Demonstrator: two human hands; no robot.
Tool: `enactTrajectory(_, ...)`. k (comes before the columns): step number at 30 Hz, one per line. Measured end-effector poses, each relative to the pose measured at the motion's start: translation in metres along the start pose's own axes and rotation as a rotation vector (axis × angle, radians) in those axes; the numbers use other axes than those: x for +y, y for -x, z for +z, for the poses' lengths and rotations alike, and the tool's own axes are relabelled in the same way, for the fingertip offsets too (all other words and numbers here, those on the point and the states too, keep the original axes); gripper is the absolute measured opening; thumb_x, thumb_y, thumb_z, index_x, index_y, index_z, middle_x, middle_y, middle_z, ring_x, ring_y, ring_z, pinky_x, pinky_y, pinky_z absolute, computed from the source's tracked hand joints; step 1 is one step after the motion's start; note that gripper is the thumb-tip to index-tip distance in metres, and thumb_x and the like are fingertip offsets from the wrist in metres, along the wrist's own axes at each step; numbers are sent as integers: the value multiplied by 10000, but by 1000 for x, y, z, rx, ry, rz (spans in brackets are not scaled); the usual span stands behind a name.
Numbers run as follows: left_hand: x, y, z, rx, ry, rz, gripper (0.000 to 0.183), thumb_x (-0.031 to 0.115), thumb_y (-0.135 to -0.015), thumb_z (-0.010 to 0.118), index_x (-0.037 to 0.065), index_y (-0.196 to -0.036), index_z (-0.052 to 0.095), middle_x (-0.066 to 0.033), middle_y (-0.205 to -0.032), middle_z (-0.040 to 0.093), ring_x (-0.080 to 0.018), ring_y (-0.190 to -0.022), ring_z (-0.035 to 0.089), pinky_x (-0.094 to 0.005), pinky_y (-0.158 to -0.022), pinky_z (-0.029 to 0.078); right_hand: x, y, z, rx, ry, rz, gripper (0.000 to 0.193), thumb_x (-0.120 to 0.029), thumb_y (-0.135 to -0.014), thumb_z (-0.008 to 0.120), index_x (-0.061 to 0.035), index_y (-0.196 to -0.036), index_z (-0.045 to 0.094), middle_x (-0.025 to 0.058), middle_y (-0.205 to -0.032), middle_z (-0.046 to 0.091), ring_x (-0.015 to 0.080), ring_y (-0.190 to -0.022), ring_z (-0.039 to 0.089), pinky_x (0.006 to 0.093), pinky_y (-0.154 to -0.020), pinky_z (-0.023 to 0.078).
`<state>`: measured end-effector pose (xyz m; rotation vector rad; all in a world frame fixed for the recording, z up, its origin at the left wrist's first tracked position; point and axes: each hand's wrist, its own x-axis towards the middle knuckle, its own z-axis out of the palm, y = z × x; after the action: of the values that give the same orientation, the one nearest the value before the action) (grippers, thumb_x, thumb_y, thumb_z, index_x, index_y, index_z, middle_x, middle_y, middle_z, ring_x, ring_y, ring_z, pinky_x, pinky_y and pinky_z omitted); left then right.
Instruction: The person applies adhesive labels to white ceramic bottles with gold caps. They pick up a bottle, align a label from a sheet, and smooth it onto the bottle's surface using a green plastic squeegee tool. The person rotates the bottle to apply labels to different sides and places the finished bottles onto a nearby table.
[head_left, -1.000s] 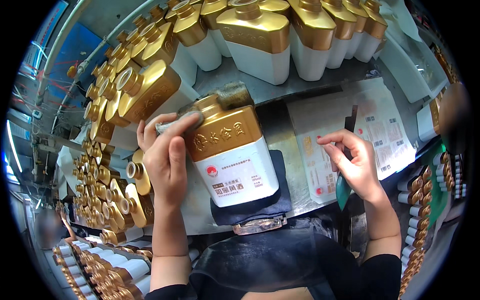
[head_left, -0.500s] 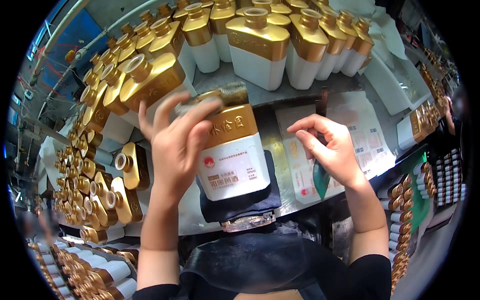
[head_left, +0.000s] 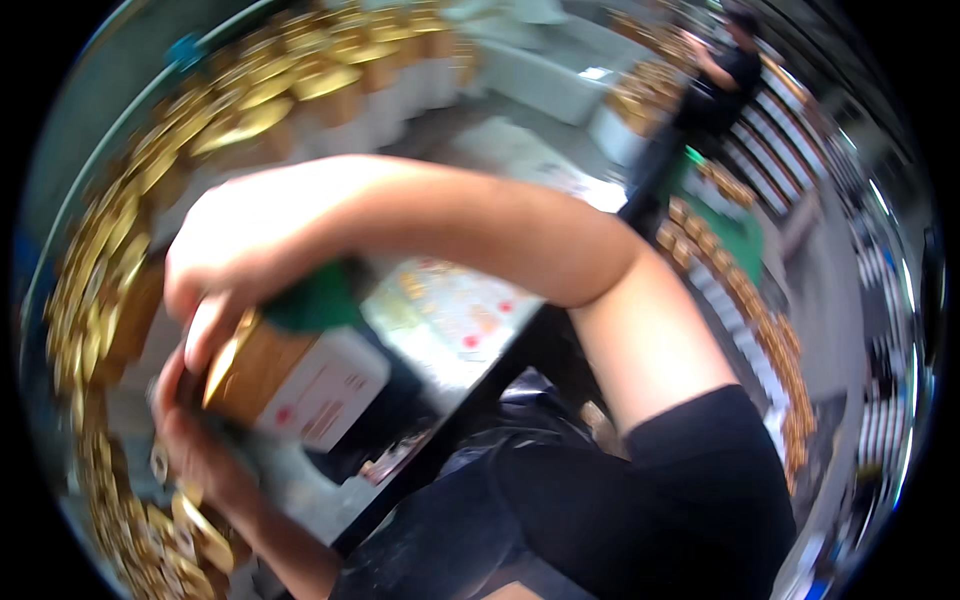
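A gold-shouldered white bottle (head_left: 318, 385) with a printed front lies tilted on a dark cloth pad (head_left: 395, 400). My right hand (head_left: 240, 240) reaches across to the left, above the bottle's gold top, with fingers curled down. From under its palm sticks a green flat pointed piece (head_left: 318, 300), which the hand grips. My left hand (head_left: 195, 455) is beside the bottle's top, its fingertips close to those of the right. Blur smears the left fingers, and the bottle's neck is hidden behind both hands.
Many gold-and-white bottles (head_left: 330, 85) line the table's far and left edges. A printed sticker sheet (head_left: 450, 310) lies right of the bottle. A white bin (head_left: 560, 65) stands farther back. Rows of bottles (head_left: 740, 330) fill the right side, where another person (head_left: 735, 75) is standing.
The view has swung to the right. My right hand has moved from above the sticker sheet, with the green piece, over to the bottle's top, and my hands have come together there.
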<state>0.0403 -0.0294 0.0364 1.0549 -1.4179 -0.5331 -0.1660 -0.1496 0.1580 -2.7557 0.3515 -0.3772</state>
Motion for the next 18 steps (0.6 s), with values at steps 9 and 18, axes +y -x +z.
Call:
enactTrajectory(9, 39, -1, 28, -23, -21, 265, 631, 481, -1046, 288, -26, -1384, 450, -189, -1383, 472, -323, -1316, 445, -470, -1117, 349, -80, 189, 36, 576, -78, 395, 293, -472, -825, 643, -190, -849, 719, 68, -735, 669, 296, -722, 643, 400, -601, 469)
enactTrajectory(18, 38, -9, 86, -116, -159, 116, 696, 554, -950, 484, -11, -1356, 498, -201, -1326, 557, -324, -1154, 580, -406, -1004, 473, -132, 496, 105, 843, 67, 1727, 310, -399, -843, 706, -91, -832, 740, 114, -700, 665, 253, -650, 662, 360, -622, 489)
